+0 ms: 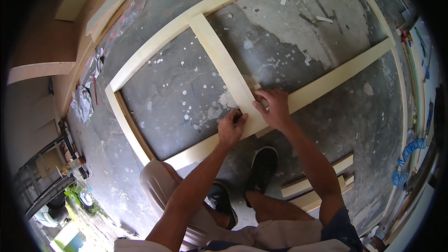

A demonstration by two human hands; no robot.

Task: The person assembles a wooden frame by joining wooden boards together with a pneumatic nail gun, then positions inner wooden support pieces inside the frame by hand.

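Observation:
A pale wooden frame (333, 75) lies on the grey floor, with a crossbar (223, 60) that meets its near rail. My left hand (231, 129) is at the left side of this joint, its fingers curled over the edge and the thumb close to them. On the joint's other side, my right hand (274, 107) has its fingers bent around the inside corner and its thumb on the wood. A small pale piece of wood (255, 87) shows beside the crossbar, close to my right fingertips. The undersides of both grips are hidden.
Loose wooden strips (317, 182) lie near my right shoe (262, 168). A coiled blue hose (410, 151) is at the far right. Crumpled foil (83, 103) and boards (106, 14) are on the left. Scraps (324, 19) lie inside the frame.

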